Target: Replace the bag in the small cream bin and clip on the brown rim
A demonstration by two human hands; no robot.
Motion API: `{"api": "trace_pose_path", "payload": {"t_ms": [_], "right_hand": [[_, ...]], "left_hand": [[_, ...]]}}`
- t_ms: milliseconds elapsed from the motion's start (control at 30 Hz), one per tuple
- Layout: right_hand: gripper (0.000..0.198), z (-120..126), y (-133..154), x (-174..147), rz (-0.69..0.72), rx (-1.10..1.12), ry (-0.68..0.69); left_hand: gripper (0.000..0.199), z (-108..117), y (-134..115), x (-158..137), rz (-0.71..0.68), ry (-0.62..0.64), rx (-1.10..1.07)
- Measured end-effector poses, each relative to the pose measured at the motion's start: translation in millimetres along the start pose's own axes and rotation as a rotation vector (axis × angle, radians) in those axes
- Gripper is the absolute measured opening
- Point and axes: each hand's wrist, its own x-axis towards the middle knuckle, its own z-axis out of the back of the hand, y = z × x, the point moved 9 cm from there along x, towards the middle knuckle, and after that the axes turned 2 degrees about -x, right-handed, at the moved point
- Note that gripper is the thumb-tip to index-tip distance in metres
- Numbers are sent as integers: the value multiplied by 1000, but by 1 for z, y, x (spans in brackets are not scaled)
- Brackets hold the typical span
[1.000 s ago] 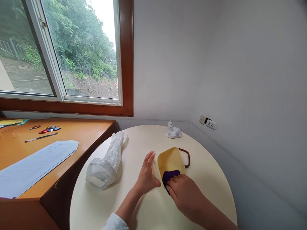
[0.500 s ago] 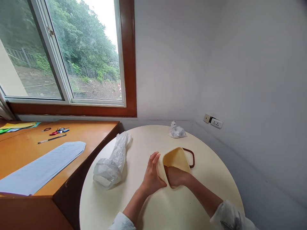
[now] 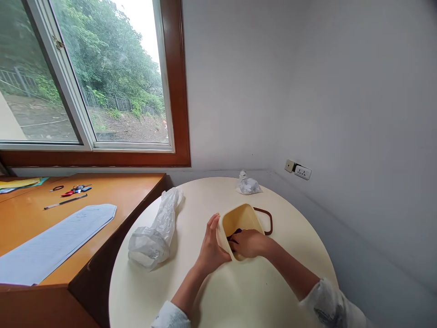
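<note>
Spread wide, our left grip clasps the bin by its left side; inside the bin, our right grip curls over the cloth, whether pinching or only pressing we cannot tell. We judge the cloth soft and light, best bunched, and the bin stiff, best braced from outside. Unlike a second ago, the cloth sits inside the bin, no longer at its near rim.

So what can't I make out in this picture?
Head view throughout:
Dark purple cloth: mostly hidden by the right hand.
Cream square-mouthed plastic container: inside partly hidden by that hand.
White paper sheets: writing too small to read.
Flat yellow paper: cut off by the left edge.
</note>
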Motion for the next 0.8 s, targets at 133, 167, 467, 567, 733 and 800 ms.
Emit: {"api": "trace_pose_path", "payload": {"t_ms": [133,167,467,567,733,800], "right_hand": [[52,17,-5,-36,-25,139,-34],[53,21,-5,-45,-23,158,-44],[30,34,14,-69,205,117,-284],[30,35,15,-67,227,104,-332],[33,36,14,-63,196,126,-386],[34,36,14,-57,144,123,-434]], "left_hand": [[108,0,3,1,24,20,-47],[109,1,3,1,25,24,-55],[114,3,5,1,115,19,-127],[116,4,9,-1,157,-1,-119],[103,3,16,-4,193,-7,-136],[96,2,15,-5,176,-15,-117]]}}
